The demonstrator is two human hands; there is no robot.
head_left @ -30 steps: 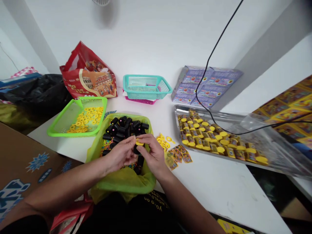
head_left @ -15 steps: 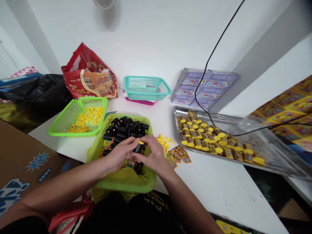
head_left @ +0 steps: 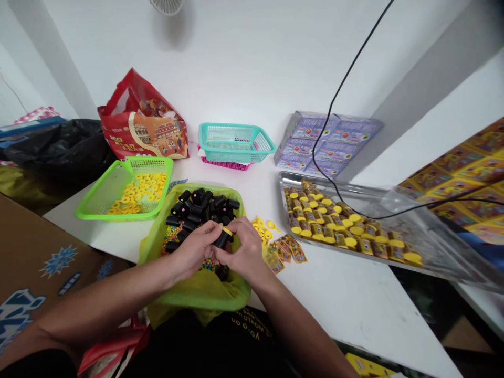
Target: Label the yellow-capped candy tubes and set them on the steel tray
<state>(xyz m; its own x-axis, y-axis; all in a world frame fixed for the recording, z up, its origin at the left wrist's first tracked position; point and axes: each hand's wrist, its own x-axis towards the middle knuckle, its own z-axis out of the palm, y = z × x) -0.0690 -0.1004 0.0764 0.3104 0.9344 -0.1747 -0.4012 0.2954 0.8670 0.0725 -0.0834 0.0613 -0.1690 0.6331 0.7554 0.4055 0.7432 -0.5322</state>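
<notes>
My left hand and my right hand meet over a green basket lined with yellow-green plastic. Together they pinch one small black tube with a yellow cap on its upper end. The basket holds a heap of black tubes and small coloured candies. Loose yellow caps and small printed stickers lie on the white table just right of my right hand.
A green basket of yellow rings sits at the left. A metal tray of yellow-capped labelled tubes lies at the right, a black cable hanging over it. A teal basket, red bag and purple boxes stand behind.
The yellow cap, held above the tube a second ago, now sits on the tube's end. The tube has tilted and both hands stay closed round it.
</notes>
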